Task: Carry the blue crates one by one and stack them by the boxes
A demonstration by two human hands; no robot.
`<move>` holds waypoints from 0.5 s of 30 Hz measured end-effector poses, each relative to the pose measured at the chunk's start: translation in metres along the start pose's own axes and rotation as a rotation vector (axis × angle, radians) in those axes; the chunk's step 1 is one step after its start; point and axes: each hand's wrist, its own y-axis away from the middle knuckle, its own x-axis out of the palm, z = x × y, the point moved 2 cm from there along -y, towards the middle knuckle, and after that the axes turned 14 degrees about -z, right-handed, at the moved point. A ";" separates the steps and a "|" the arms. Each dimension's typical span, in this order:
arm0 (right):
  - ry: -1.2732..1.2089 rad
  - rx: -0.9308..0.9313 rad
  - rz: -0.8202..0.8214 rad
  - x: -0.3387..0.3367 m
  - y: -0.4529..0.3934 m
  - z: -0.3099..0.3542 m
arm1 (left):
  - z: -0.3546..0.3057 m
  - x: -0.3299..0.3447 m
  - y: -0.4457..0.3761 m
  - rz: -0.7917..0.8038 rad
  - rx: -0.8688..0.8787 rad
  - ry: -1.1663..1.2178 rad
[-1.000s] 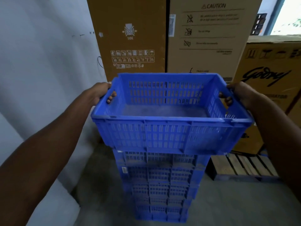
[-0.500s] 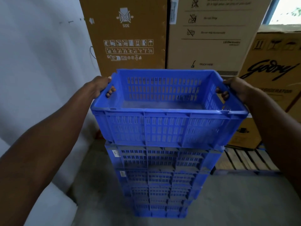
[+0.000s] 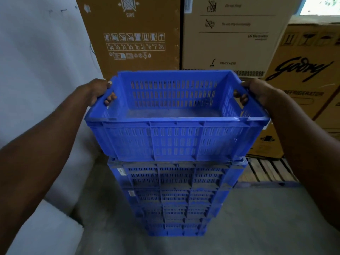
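Both hands grip one blue crate (image 3: 174, 138) by its end handles: the left hand (image 3: 97, 92) has its fingers curled through the left slot, the right hand (image 3: 257, 91) through the right. Between them the crate sits level, its base right at the top of the stack of blue crates (image 3: 173, 196) beneath. Beyond the grip stand tall cardboard boxes (image 3: 228, 39); a wooden pallet (image 3: 266, 170) lies under the right forearm.

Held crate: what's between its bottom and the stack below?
Nothing visible. In the head view the held crate sits right at the stack's top rim; contact can't be confirmed.
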 end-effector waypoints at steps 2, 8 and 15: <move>-0.003 0.002 -0.005 -0.002 0.003 -0.001 | 0.001 0.000 0.003 -0.003 0.008 -0.020; -0.008 0.008 -0.026 -0.005 0.016 -0.007 | 0.005 0.001 0.017 -0.051 0.017 -0.044; 0.146 -0.105 -0.124 -0.004 0.033 -0.008 | 0.003 0.001 0.030 -0.118 0.122 -0.040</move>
